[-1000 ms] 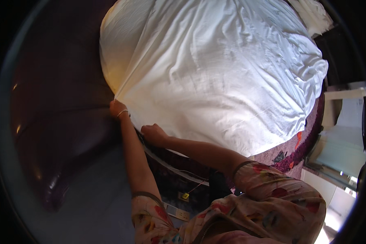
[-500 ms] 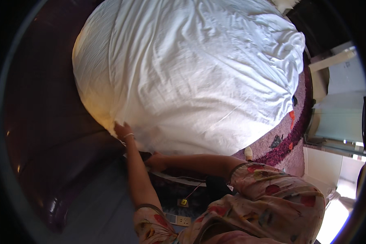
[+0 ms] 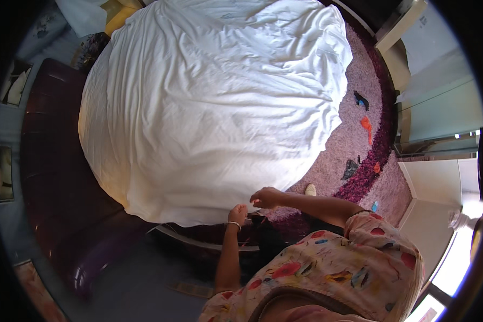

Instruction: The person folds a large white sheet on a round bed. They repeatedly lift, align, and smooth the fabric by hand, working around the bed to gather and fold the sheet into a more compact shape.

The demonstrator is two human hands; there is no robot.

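Note:
A wrinkled white bedsheet (image 3: pixel 214 118) spreads over a rounded bed. At its near edge my left hand (image 3: pixel 238 213), with a pale bracelet at the wrist, has its fingers closed on the sheet's hem. My right hand (image 3: pixel 267 198) is just to the right of it, with bent fingers pinched at the same edge. A small bit of sheet shows between the two hands. The sheet's border hangs loosely on either side of them.
A dark purple padded headboard (image 3: pixel 53 139) curves along the left. On the right lies a pink and purple shaggy rug (image 3: pixel 333 161) with a black item (image 3: pixel 351 169) and an orange item (image 3: pixel 366 129) on it. A glass-fronted cabinet (image 3: pixel 440 118) stands beyond.
Both hands have moved right along the sheet's near edge, away from the headboard corner, and come close together. The view has shifted, showing more rug and headboard.

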